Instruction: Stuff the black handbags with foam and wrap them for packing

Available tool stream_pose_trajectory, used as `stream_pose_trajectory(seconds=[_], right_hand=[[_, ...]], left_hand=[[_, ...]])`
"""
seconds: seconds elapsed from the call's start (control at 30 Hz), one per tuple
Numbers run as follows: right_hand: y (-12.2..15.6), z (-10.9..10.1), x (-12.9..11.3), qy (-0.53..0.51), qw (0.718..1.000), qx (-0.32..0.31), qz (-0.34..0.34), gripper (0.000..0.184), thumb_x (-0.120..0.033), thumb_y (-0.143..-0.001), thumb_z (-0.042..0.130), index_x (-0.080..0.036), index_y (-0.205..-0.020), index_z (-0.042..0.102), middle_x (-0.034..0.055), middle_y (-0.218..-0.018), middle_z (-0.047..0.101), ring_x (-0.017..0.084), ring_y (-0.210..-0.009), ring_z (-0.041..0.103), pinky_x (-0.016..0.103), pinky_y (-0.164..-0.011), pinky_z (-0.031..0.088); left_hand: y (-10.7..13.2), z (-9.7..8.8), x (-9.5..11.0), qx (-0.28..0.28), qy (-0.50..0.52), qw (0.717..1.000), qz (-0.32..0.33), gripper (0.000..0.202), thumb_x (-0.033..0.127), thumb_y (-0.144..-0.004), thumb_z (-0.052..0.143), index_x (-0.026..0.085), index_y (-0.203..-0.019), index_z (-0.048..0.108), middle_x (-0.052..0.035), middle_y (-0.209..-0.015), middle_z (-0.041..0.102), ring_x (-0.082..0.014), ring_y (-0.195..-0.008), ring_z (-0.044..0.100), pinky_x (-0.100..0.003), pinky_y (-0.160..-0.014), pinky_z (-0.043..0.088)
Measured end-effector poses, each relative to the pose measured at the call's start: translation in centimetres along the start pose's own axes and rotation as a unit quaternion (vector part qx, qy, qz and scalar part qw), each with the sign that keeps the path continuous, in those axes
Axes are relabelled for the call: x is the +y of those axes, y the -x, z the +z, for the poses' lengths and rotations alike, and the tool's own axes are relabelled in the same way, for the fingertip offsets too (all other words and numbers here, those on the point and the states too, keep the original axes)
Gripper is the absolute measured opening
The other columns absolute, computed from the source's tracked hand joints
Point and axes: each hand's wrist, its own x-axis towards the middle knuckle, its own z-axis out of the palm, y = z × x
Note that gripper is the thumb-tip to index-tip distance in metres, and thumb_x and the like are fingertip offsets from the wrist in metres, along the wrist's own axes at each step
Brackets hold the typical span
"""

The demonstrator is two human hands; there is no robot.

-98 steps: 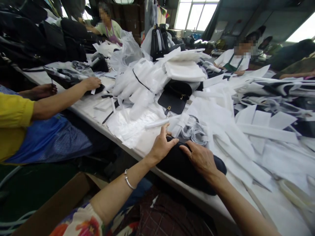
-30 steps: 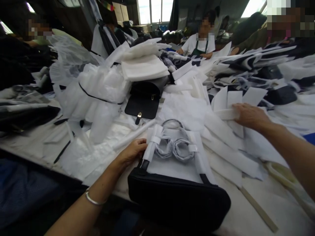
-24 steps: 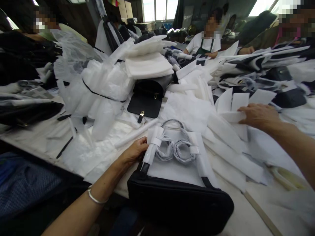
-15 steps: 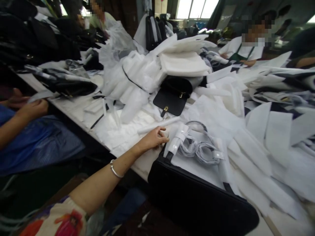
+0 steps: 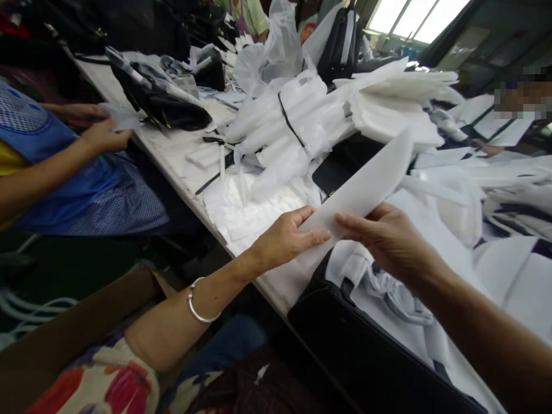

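Observation:
Between my two hands is a sheet of white foam (image 5: pixel 366 178), long with a rounded upper end, tilted up to the right. My left hand (image 5: pixel 291 236) pinches its lower left part between thumb and fingers. On its right edge my right hand (image 5: pixel 383 236) grips with the thumb in front; the other fingers are partly hidden. Just below lies a black handbag (image 5: pixel 340 339) at the table edge, its wrapped handles and straps (image 5: pixel 397 293) in white and clear padding partly covered by my right forearm. Behind the sheet, a black flap bag (image 5: pixel 328 172) is partly hidden.
A co-worker's hands (image 5: pixel 103 129) hold a thin white piece at the left. Bundled white foam (image 5: pixel 297 109), a foam stack (image 5: pixel 392 109) and another black bag (image 5: pixel 168 106) lie on the table (image 5: pixel 161 164). A cardboard box (image 5: pixel 86 322) stands below, left.
My right hand has come into view from the right, and both hands now hold a white foam sheet. My left hand was empty beside the handbag. The view has turned rightward-tilted, shifting the table contents.

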Motion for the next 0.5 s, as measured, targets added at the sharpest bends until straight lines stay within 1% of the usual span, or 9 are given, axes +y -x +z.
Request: stream_pose_trajectory(seconds=[0.03,0.1,0.17,0.2,0.27,0.3,0.37,0.43,0.5], right_hand=[[-0.6,1.0,0.8,0.006,1.0,-0.025,0.018,0.042,-0.041,-0.065,0.086,-0.017,-0.095,0.07,0.0065,-0.09,0.072,0.022,-0.078,0.067,0.037,-0.07,0.057],[-1.8,1.5,1.8,0.027,0.997,-0.057,0.044,0.042,-0.045,-0.067,0.084,-0.017,-0.095,0.07,0.0061,-0.088,0.072,0.021,-0.076,0.067,0.035,-0.068,0.057],[-2.8,0.6,2.0,0.071,0.993,-0.077,0.049,0.041,-0.052,-0.074,0.077,-0.017,-0.094,0.07,0.0062,-0.085,0.071,0.02,-0.075,0.066,0.035,-0.069,0.057],[-3.2,0.0,1.8,0.112,0.989,-0.084,0.039,0.042,-0.056,-0.078,0.072,-0.017,-0.093,0.07,0.0063,-0.084,0.071,0.021,-0.076,0.066,0.036,-0.071,0.057],[-3.9,-1.2,1.2,0.237,0.966,-0.101,-0.004,0.043,-0.059,-0.084,0.062,-0.018,-0.091,0.07,0.0061,-0.083,0.071,0.022,-0.079,0.065,0.036,-0.076,0.054],[-4.0,-1.5,1.0,0.31,0.943,-0.119,-0.028,0.041,-0.058,-0.087,0.059,-0.019,-0.092,0.071,0.0055,-0.085,0.071,0.022,-0.082,0.065,0.036,-0.078,0.053],[-4.1,-1.8,1.2,0.437,0.878,-0.186,-0.065,0.035,-0.053,-0.091,0.055,-0.023,-0.095,0.072,0.0036,-0.091,0.073,0.022,-0.084,0.066,0.035,-0.078,0.051],[-4.0,-1.6,2.2,0.507,0.81,-0.273,-0.106,0.028,-0.045,-0.095,0.052,-0.026,-0.096,0.072,0.0026,-0.097,0.073,0.022,-0.087,0.066,0.036,-0.082,0.049],[-3.7,-1.3,3.7,0.534,0.755,-0.349,-0.153,0.026,-0.037,-0.098,0.048,-0.025,-0.092,0.071,0.0025,-0.095,0.073,0.021,-0.087,0.066,0.038,-0.089,0.046]], left_hand=[[0.2,-0.6,-0.5,0.006,0.002,1.0,-0.016,0.039,0.04,-0.083,0.069,0.016,-0.113,0.062,-0.0035,-0.096,0.067,-0.0141,-0.08,0.061,-0.023,-0.07,0.049],[0.5,-1.8,-1.8,0.017,0.012,0.999,-0.05,0.04,0.04,-0.082,0.069,0.016,-0.113,0.062,-0.0024,-0.094,0.067,-0.0141,-0.076,0.061,-0.024,-0.068,0.048],[1.0,-2.8,-3.1,0.019,0.02,0.996,-0.089,0.041,0.041,-0.08,0.069,0.016,-0.111,0.06,-0.0019,-0.092,0.066,-0.0146,-0.073,0.061,-0.024,-0.066,0.048],[1.2,-3.1,-3.7,0.023,0.014,0.994,-0.103,0.04,0.041,-0.08,0.069,0.016,-0.109,0.06,-0.0016,-0.091,0.066,-0.0148,-0.073,0.061,-0.024,-0.065,0.048],[1.9,-3.6,-4.5,0.044,-0.036,0.992,-0.11,0.033,0.038,-0.08,0.067,0.017,-0.103,0.06,-0.0005,-0.089,0.064,-0.015,-0.074,0.06,-0.023,-0.065,0.047],[2.2,-3.7,-4.8,0.058,-0.081,0.989,-0.107,0.027,0.035,-0.08,0.065,0.017,-0.1,0.06,0.0004,-0.088,0.063,-0.0149,-0.075,0.059,-0.024,-0.066,0.047],[2.9,-4.0,-5.0,0.087,-0.196,0.973,-0.089,0.015,0.026,-0.082,0.058,0.019,-0.096,0.059,0.0013,-0.085,0.061,-0.0151,-0.077,0.058,-0.026,-0.072,0.048],[3.5,-4.5,-4.9,0.115,-0.312,0.942,-0.043,0.015,0.016,-0.082,0.052,0.02,-0.096,0.058,0.0,-0.089,0.061,-0.0166,-0.084,0.058,-0.029,-0.082,0.048],[3.7,-5.1,-4.6,0.13,-0.392,0.91,0.036,0.022,0.009,-0.081,0.05,0.02,-0.097,0.059,-0.0032,-0.102,0.062,-0.0184,-0.098,0.058,-0.034,-0.093,0.046]])
